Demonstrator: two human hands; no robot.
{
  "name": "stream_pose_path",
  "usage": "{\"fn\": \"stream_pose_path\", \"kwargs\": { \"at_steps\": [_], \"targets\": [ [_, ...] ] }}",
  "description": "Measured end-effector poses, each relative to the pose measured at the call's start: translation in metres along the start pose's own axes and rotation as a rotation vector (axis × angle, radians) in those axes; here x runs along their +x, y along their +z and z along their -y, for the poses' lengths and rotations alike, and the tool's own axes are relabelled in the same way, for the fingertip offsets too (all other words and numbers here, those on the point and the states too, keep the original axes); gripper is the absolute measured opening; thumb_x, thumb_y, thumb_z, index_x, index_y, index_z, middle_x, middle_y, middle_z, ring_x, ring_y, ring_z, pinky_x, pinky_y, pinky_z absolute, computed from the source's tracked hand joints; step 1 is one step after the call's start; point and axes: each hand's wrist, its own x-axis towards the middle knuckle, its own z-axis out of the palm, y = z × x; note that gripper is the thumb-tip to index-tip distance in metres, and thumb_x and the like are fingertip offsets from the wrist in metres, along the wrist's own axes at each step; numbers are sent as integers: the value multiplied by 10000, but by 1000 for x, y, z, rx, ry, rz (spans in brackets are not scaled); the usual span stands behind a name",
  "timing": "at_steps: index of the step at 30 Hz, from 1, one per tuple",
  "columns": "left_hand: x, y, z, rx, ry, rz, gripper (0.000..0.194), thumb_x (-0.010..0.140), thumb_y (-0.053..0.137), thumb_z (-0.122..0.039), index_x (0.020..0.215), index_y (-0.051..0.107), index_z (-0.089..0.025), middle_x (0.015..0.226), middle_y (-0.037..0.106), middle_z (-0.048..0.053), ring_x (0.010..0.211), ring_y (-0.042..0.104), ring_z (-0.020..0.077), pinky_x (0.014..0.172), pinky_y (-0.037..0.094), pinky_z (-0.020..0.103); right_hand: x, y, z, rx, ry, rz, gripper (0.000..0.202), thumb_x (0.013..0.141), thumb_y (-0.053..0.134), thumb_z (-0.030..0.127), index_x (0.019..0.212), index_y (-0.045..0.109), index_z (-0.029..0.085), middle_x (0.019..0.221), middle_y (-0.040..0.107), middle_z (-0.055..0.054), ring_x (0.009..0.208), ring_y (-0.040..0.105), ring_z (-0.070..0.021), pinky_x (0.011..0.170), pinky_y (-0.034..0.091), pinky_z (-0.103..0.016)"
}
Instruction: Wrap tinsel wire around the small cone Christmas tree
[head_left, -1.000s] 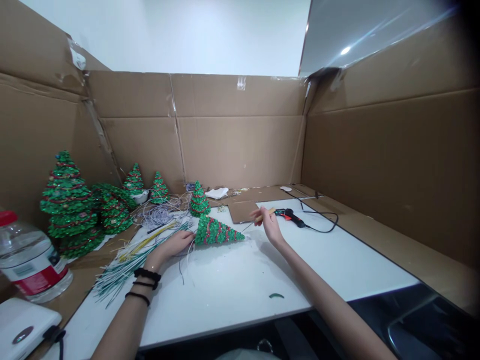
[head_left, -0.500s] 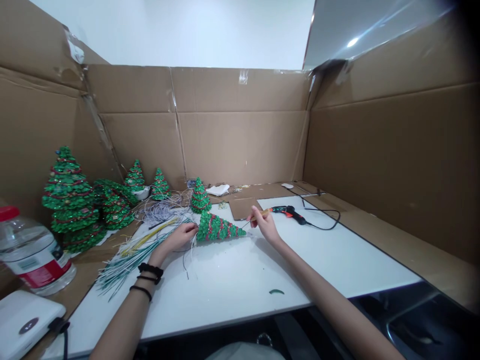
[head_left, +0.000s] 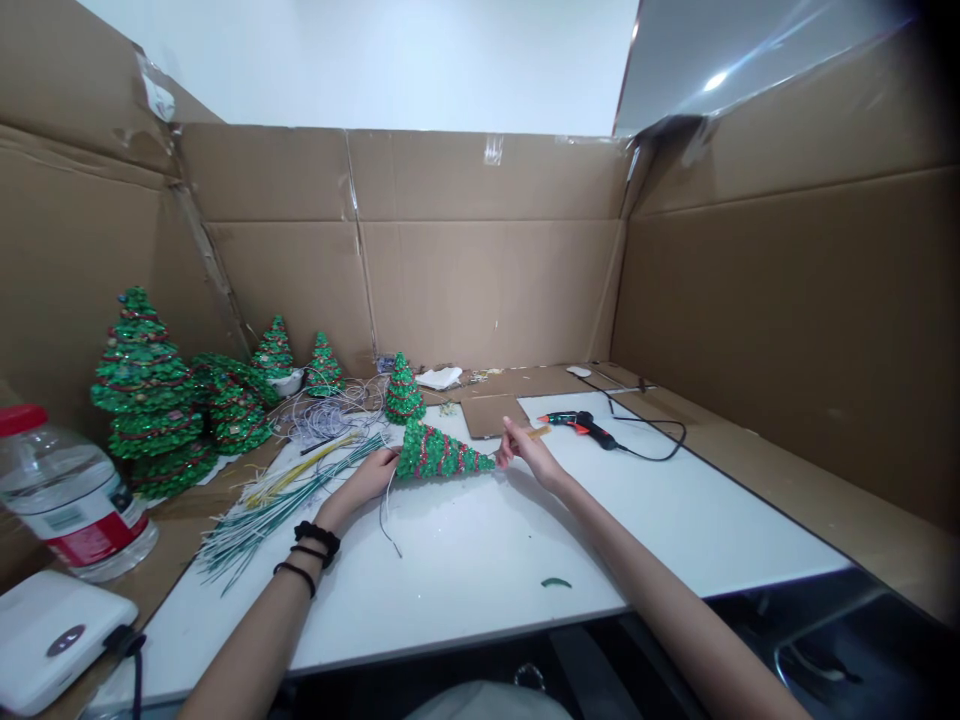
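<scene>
A small green tinsel Christmas tree (head_left: 442, 452) with red garlands lies sideways above the white board, its tip pointing right. My left hand (head_left: 375, 472) is closed round its wide base, and a thin pale wire hangs down from there. At the tree's tip, my right hand (head_left: 531, 455) is closed on an awl (head_left: 541, 432), whose yellowish handle sticks out behind the fingers. The awl's thin shaft is hidden now, and its contact with the tip cannot be made out. The right fingertips touch or nearly touch the tip.
A glue gun (head_left: 581, 425) with a black cord lies beyond my right hand. Green and yellow wires (head_left: 277, 510) lie left, beside a tangled coil (head_left: 330, 425). Finished trees (head_left: 146, 390), a water bottle (head_left: 71, 500) and a white device (head_left: 64, 640) line the left. Cardboard walls (head_left: 487, 270) enclose the table.
My right hand has closed in on the tree's tip, and the awl's shaft, visible before between hand and tree, no longer shows. The hanging wire has swung slightly right.
</scene>
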Motion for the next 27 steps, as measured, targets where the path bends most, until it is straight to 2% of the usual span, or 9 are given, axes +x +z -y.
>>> {"fn": "stream_pose_path", "kwargs": {
  "at_steps": [6, 9, 16, 27],
  "targets": [
    [-2, 2, -6, -6, -3, -18, 361, 810, 415, -359, 940, 674, -144, 880, 707, 44, 829, 609, 229, 799, 466, 320, -2, 5, 0, 66, 37, -5, 597, 767, 424, 683, 407, 363, 210, 364, 501, -6, 498, 585, -171, 703, 457, -320],
    [-3, 4, -6, -9, 15, -43, 357, 812, 417, -350, 949, 674, -144, 892, 708, 47, 833, 609, 229, 814, 463, 324, -6, 10, 1, 82, 28, 10, 567, 776, 422, 655, 420, 341, 221, 371, 474, 4, 510, 579, -180, 686, 445, -320],
    [0, 7, 2, 30, 26, -80, 373, 821, 396, -350, 955, 673, -140, 906, 710, 61, 867, 606, 241, 841, 454, 330, -12, 28, -7, 86, -37, -131, 538, 797, 402, 606, 432, 318, 221, 388, 338, 40, 468, 516, -155, 603, 399, -287],
    [0, 9, 4, -16, 28, -64, 409, 821, 378, -367, 1022, 647, -133, 973, 700, 80, 963, 586, 260, 907, 429, 356, -13, 33, -9, 66, -50, -158, 538, 795, 410, 619, 440, 332, 222, 410, 363, 24, 570, 555, -188, 689, 412, -307]
  ]
}}
